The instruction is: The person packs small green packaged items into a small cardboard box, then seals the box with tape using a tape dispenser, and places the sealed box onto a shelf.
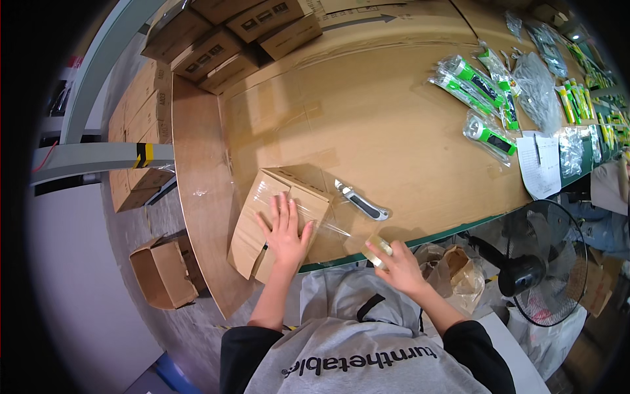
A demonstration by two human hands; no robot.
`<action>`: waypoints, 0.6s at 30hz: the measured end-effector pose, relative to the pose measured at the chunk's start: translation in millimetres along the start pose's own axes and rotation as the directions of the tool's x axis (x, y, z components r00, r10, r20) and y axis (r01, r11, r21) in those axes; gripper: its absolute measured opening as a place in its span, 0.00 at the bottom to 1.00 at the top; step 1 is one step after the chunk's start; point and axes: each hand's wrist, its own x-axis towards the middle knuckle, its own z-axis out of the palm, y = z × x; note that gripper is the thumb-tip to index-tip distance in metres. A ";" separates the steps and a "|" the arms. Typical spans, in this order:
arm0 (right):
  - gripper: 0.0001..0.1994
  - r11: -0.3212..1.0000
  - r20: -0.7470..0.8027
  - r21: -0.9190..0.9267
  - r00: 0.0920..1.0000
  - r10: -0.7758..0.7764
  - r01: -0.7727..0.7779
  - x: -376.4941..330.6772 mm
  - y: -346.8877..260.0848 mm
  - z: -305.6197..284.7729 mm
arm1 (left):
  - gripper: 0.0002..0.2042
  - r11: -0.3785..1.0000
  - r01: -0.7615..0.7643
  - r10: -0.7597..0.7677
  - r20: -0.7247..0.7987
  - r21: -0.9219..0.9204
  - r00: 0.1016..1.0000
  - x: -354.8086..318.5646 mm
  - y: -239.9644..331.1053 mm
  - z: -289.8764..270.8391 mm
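Observation:
A brown cardboard box [259,213] sits at an angle near the front left of the cardboard-covered table. My left hand [285,233] lies flat on its top with the fingers spread. Off to the right, my right hand [398,265] grips a roll of clear packing tape [375,253] at the table's front edge. A clear strip of tape [336,227] stretches between the box and the roll. Just right of the box, a grey and black utility knife [363,201] rests on the table. A small dark gap shows in the box top beside my left palm.
Closed cartons [230,39] are stacked at the far left. Bagged green-and-white flashlight-like items [482,85] lie at the far right, near a paper sheet [539,164] with a pen. A black fan [522,272] stands right of me. An open carton [161,274] is on the floor at left.

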 end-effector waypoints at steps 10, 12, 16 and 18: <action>0.36 1.000 0.013 -0.001 0.999 0.031 -0.031 1.4 -4.2 -0.3 | 0.32 0.998 0.033 -0.026 0.138 -0.045 0.990 12.3 37.5 -5.4; 0.36 0.999 0.012 -0.013 0.999 0.042 -0.042 1.5 -7.0 2.0 | 0.35 0.991 0.081 -0.098 0.168 0.105 0.981 9.0 41.1 0.2; 0.37 1.000 -0.036 -0.008 0.999 0.026 -0.027 -3.5 -10.3 15.3 | 0.39 0.990 0.044 -0.067 0.171 0.132 0.983 11.8 42.4 2.0; 0.36 0.999 -0.042 -0.003 0.998 0.035 -0.036 -6.2 -7.9 20.8 | 0.39 0.995 0.042 -0.055 0.150 0.094 0.987 6.9 40.4 3.8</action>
